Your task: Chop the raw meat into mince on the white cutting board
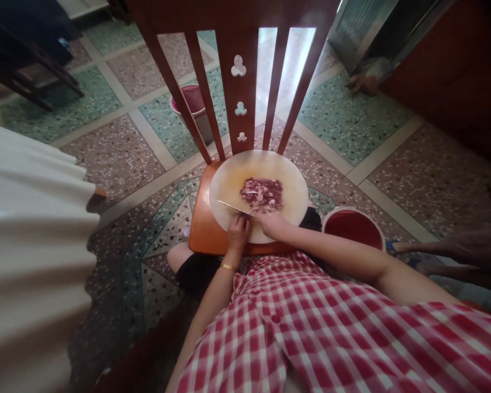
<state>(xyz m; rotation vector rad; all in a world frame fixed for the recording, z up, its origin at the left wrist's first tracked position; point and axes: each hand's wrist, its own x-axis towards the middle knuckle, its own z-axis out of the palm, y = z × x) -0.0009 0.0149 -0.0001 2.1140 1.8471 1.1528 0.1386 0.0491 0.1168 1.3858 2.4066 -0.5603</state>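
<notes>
Right hand (272, 225): fingers closed around the handle end of a knife (234, 208), its thin blade seen nearly edge-on and pointing left. Left hand (239, 229): fingers curled in at the near side of the blade; at this distance I cannot tell whether they grasp anything. Meat (264, 192): chopped small, dark red mixed with pale pink bits, the paler ones mostly toward the near edge; heaped in a rough block. It lies on the far side of the blade from the left fingers and just beyond the right hand's fingers. Beneath it is a round, cream-coloured cutting board (295, 177), stained yellowish around the meat. The board rests on the seat of a wooden chair (200, 215). A red-lined bucket (354, 232) stands to the right; a second bucket (194, 99) stands behind the chair's back.
</notes>
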